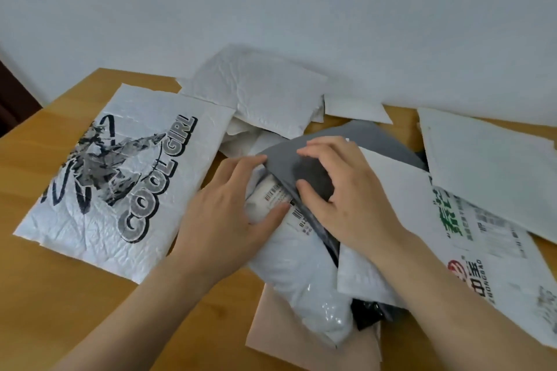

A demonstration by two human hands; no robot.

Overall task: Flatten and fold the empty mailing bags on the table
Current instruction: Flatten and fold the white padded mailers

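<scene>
In the head view, both hands work on one crumpled white plastic mailing bag with a grey inner lining point(298, 253), which lies on a heap of bags near the middle of the wooden table point(36, 274). The left hand point(229, 220) has its fingers curled round the bag's white edge beside the printed label. The right hand point(346, 190) presses curved fingers onto the turned-back grey flap, thumb tucked under its fold; whether it truly pinches the flap I cannot tell.

The risk, as I judge it, is that slick plastic springs back once pressure eases, so a crease made on this uneven heap would hold badly. Pulling it could also drag the black plastic bag point(369, 315) and the pale pink paper envelope point(301, 349) beneath it towards the near edge.

Room is tight. The flat white bag printed with "COOL GIRL" lettering point(126, 181) fills the left side, a large white bag with green and red print point(470, 238) crowds the right, and white padded mailers point(256, 90) line the far edge. Bare wood shows mainly at the near left corner.
</scene>
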